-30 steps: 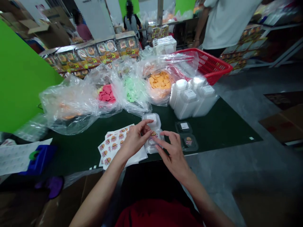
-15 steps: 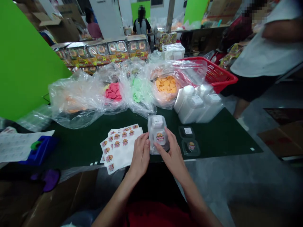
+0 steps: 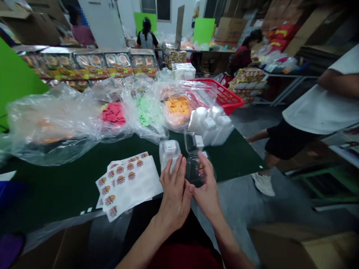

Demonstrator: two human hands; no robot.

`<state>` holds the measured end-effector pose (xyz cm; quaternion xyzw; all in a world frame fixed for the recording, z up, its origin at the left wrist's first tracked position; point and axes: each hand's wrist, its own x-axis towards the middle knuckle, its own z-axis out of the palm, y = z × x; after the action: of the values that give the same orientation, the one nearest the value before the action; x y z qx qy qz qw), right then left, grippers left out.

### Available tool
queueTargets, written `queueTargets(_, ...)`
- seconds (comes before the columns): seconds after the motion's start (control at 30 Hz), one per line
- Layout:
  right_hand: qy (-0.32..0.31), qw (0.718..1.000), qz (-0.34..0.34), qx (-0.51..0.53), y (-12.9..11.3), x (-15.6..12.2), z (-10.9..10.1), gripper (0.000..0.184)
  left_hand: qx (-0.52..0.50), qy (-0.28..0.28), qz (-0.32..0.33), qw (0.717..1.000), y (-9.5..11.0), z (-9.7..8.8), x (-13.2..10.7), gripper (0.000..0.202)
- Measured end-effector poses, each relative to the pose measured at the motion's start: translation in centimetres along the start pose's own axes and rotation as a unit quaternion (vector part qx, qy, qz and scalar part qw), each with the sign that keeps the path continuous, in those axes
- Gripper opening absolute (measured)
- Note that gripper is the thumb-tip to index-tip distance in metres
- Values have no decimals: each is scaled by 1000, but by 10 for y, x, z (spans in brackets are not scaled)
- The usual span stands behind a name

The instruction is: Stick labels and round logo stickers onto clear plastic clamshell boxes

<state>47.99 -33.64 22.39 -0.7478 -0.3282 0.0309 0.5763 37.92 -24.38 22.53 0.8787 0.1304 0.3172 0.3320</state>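
A clear plastic clamshell container (image 3: 193, 164), hinged open with a white label on its far half, tilts between my hands. My right hand (image 3: 209, 192) grips its near right edge with thumb and fingers. A burger sticker (image 3: 201, 170) shows there, partly behind the fingers; whether it is on this container or one beneath, I cannot tell. My left hand (image 3: 175, 190) is open, fingers stretched out together, its thumb tip close to the right thumb. Just beyond the left fingers stands a stack of clear containers (image 3: 169, 147). To the left lie overlapping sheets of burger stickers (image 3: 134, 186).
Nested containers (image 3: 210, 129) stand at the right, before a red basket (image 3: 231, 101). Plastic bags hold pink (image 3: 113, 114), green (image 3: 144, 112) and orange pieces (image 3: 178, 105). Packed boxes (image 3: 89, 67) line the back. A person in a white shirt (image 3: 314, 101) stands at right.
The view has swung right. My right hand has moved right from the container stack with an open clamshell. My left hand has come off the stack's left side, fingers now extended.
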Motion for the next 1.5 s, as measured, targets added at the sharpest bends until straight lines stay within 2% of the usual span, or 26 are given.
queueTargets(0.07, 39, 998, 7, -55, 17, -3, -20, 81, 6, -5, 21, 1000, 9, -1, 6, 63)
queueTargets(0.13, 60, 989, 29, -133, 45, -5, -38, 81, 17, 11, 15, 1000, 10, -7, 11, 61)
queueTargets(0.23, 19, 971, 73, -225, 95, -5, -51, 72, 30, 58, -21, 998, -1, -20, 14, 54)
queueTargets(0.3, -9, 963, 95, -251, 121, -3, -47, 74, 38, 77, -42, 995, -13, -28, 12, 49)
queueTargets(0.37, -9, 958, 111, -265, 138, 0, -38, 79, 48, 83, -64, 993, -26, -34, 5, 45)
queueTargets(0.5, 11, 941, 147, -304, 153, 8, -23, 81, 75, 78, -102, 989, -49, -44, -14, 40)
queueTargets(0.6, -10, 926, 160, -343, 160, 12, -19, 77, 97, 86, -122, 984, -65, -52, -26, 37)
queueTargets(0.7, -22, 924, 135, -357, 153, 9, -24, 75, 135, 114, -135, 975, -86, -70, -37, 35)
queueTargets(0.77, 13, 938, 102, -331, 135, 0, -30, 75, 157, 132, -157, 966, -104, -87, -50, 34)
queueTargets(0.83, 51, 964, 66, -253, 107, -13, -32, 65, 173, 131, -202, 955, -125, -106, -69, 35)
queueTargets(0.87, 23, 981, 62, -183, 92, -22, -29, 54, 178, 117, -228, 950, -135, -115, -80, 35)
queueTargets(0.9, -34, 991, 78, -104, 76, -31, -22, 42, 180, 97, -248, 947, -144, -122, -92, 36)
queueTargets(0.93, -111, 987, 113, -21, 62, -42, -11, 35, 181, 75, -258, 946, -153, -129, -104, 37)
queueTargets(0.97, -211, 962, 161, 58, 49, -53, 6, 35, 181, 57, -257, 948, -160, -133, -115, 38)
queueTargets(1.0, -299, 923, 208, 127, 39, -64, 27, 37, 180, 41, -249, 951, -165, -136, -125, 40)
queueTargets(1.03, -366, 878, 249, 183, 32, -74, 50, 40, 180, 28, -238, 954, -168, -137, -133, 41)
queueTargets(1.07, -406, 836, 290, 229, 28, -84, 75, 45, 181, 18, -228, 957, -169, -137, -140, 43)
queueTargets(1.13, -422, 766, 385, 295, 29, -97, 122, 60, 194, -8, -211, 958, -167, -133, -147, 45)
queueTargets(1.17, -410, 746, 423, 310, 32, -101, 140, 65, 206, -23, -201, 958, -165, -131, -148, 45)
queueTargets(1.23, -419, 734, 443, 301, 38, -103, 162, 64, 230, -56, -173, 956, -159, -123, -144, 47)
queueTargets(1.3, -487, 737, 393, 255, 38, -100, 166, 54, 243, -91, -141, 955, -155, -114, -134, 50)
queueTargets(1.37, -532, 764, 301, 207, 30, -92, 157, 43, 248, -114, -118, 955, -156, -106, -124, 53)
queueTargets(1.4, -520, 794, 253, 188, 24, -86, 150, 38, 248, -122, -111, 955, -158, -104, -120, 54)
queueTargets(1.47, -442, 866, 177, 152, 11, -73, 134, 30, 243, -137, -102, 955, -162, -103, -117, 54)
queueTargets(1.5, -407, 891, 154, 132, 8, -68, 125, 28, 238, -142, -100, 955, -163, -105, -118, 54)
